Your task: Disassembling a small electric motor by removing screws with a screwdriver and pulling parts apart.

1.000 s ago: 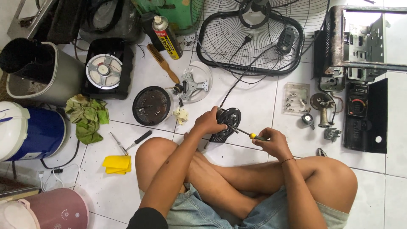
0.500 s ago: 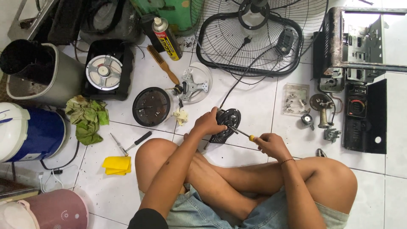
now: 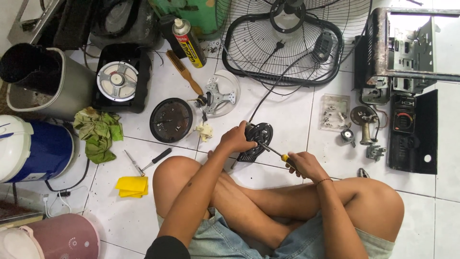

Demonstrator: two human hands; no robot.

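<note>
Around the black fan grille (image 3: 282, 52): a spray can (image 3: 188, 42) stands to its left, a clear parts box (image 3: 334, 111) lies below-right, a round black cover (image 3: 171, 120) lower left, green rag (image 3: 98, 133) farther left.

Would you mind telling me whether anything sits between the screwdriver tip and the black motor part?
Nothing visible does. The right hand holds the screwdriver with its tip already on the black motor part, which the left hand steadies from the side.

Two screwdrivers (image 3: 275, 152) (a second one (image 3: 149, 160) lies at nine o'clock), one spray can (image 3: 189, 42), one fan grille (image 3: 285, 43), two hands (image 3: 235, 139).
</note>
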